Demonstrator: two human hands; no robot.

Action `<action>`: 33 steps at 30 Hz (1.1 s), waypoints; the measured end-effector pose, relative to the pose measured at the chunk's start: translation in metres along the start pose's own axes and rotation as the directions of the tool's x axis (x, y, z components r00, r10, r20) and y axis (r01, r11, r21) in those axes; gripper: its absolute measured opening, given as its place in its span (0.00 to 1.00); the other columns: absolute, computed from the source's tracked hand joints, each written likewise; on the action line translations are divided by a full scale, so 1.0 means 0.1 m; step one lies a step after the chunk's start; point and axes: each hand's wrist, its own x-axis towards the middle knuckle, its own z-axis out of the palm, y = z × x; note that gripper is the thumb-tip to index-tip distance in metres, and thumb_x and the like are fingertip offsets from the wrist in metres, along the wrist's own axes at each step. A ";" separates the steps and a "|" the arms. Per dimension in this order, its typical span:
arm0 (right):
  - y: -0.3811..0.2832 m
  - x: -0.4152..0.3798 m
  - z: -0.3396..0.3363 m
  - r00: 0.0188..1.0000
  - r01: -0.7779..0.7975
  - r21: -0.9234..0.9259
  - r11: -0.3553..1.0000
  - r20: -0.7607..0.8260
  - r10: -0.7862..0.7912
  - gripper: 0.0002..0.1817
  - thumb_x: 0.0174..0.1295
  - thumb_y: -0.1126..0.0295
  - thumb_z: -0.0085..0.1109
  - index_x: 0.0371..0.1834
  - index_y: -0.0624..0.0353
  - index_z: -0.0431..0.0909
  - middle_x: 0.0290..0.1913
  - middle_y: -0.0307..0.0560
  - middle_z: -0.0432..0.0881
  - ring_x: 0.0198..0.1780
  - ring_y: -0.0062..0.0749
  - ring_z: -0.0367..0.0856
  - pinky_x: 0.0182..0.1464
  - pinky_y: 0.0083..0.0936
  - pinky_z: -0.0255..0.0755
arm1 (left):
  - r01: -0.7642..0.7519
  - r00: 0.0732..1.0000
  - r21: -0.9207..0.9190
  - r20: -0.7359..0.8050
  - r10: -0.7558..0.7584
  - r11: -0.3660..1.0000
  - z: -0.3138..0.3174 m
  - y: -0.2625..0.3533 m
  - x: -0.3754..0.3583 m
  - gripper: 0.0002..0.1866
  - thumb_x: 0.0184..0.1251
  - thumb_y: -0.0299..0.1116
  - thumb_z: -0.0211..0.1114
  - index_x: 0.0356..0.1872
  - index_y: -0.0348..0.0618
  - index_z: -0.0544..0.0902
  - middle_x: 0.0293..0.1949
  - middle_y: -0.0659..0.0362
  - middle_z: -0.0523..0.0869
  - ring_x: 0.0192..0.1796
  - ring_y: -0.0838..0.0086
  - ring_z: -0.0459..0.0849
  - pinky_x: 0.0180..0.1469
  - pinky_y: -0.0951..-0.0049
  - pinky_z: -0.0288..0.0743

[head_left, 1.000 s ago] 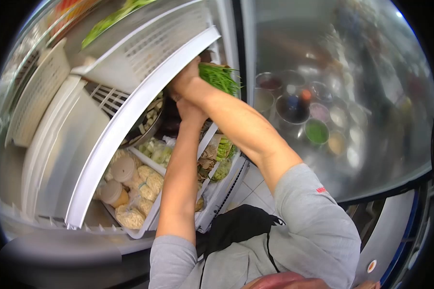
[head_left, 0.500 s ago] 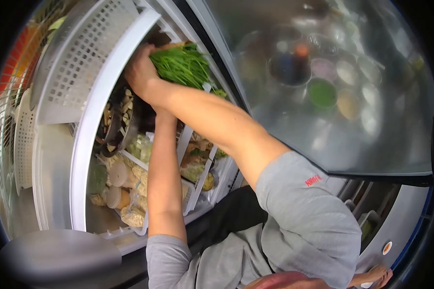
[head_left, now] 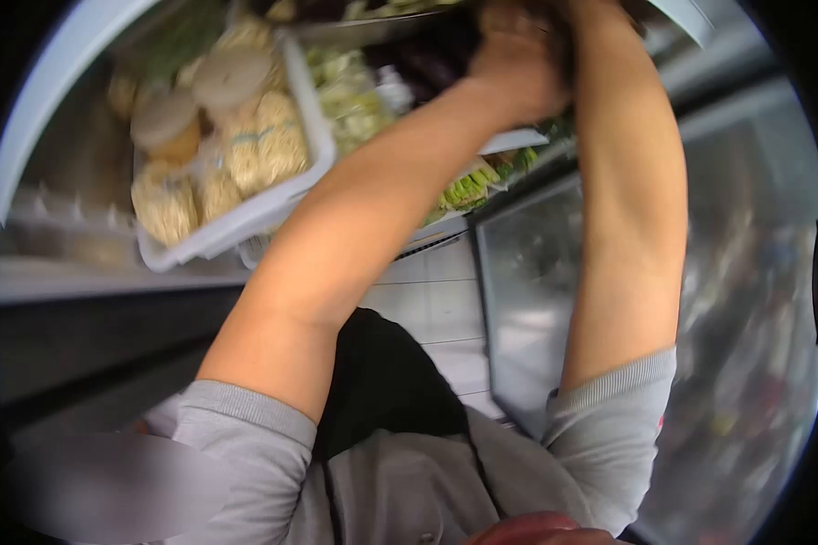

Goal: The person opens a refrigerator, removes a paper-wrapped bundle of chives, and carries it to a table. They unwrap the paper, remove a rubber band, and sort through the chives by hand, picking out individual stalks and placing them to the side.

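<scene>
Forearms have uncrossed, and the left hand [head_left: 518,73] is now bent in beside the dark produce [head_left: 432,54], grip or no grip I can't tell. Right hand's cut off up top, forearm nearly straight; bagged noodles [head_left: 282,141] share a white tray [head_left: 245,222], probably to stay together.

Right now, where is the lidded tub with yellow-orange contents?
In the head view, the yellow-orange tub sits upper left in the white bin, beside the other lidded tub and next to the bagged noodles.
</scene>
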 end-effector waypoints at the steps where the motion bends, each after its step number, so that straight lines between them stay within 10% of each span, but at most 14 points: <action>1: 0.00 0.02 0.03 1.000 0.027 0.014 1.000 -0.001 -0.027 0.23 0.66 0.59 0.50 0.62 0.54 0.76 0.63 0.56 0.76 0.63 0.61 0.71 0.57 0.66 0.63 | -0.039 0.993 0.006 -0.111 0.039 0.999 0.06 -0.06 -0.01 0.34 0.64 0.53 0.54 0.59 0.32 0.77 0.66 0.39 0.72 0.71 0.48 0.65 0.70 0.49 0.58; 3: 0.02 0.07 0.07 0.999 0.053 0.048 0.997 -0.004 -0.053 0.24 0.65 0.59 0.51 0.63 0.54 0.76 0.63 0.56 0.76 0.63 0.60 0.71 0.58 0.65 0.63 | -0.014 0.999 0.122 0.052 0.008 0.992 -0.18 -0.01 -0.01 0.35 0.64 0.54 0.55 0.62 0.34 0.76 0.65 0.39 0.73 0.71 0.46 0.64 0.72 0.47 0.56; 5: 0.03 0.11 0.10 0.998 0.063 0.072 0.995 0.006 -0.064 0.24 0.65 0.59 0.51 0.63 0.54 0.75 0.63 0.57 0.76 0.64 0.60 0.71 0.58 0.64 0.62 | -0.018 0.989 0.168 -0.140 0.042 0.986 -0.13 -0.02 -0.07 0.32 0.64 0.53 0.58 0.63 0.42 0.76 0.64 0.42 0.74 0.71 0.48 0.68 0.70 0.50 0.63; 6: 0.05 0.14 0.13 0.998 0.061 0.074 0.995 0.006 -0.062 0.24 0.65 0.59 0.51 0.63 0.54 0.75 0.63 0.57 0.76 0.64 0.60 0.71 0.58 0.64 0.62 | 0.005 0.998 0.114 -0.057 0.002 0.993 -0.16 0.00 -0.07 0.34 0.66 0.53 0.56 0.68 0.41 0.71 0.71 0.41 0.64 0.76 0.42 0.54 0.74 0.46 0.53; 33: 0.06 0.29 0.00 0.997 0.077 0.091 0.993 0.013 -0.078 0.32 0.60 0.57 0.58 0.69 0.50 0.67 0.65 0.59 0.73 0.68 0.54 0.67 0.64 0.53 0.61 | 0.018 0.983 -0.139 -0.176 -0.043 0.990 -0.20 -0.12 -0.14 0.41 0.65 0.59 0.56 0.65 0.30 0.71 0.70 0.40 0.68 0.74 0.47 0.62 0.73 0.54 0.60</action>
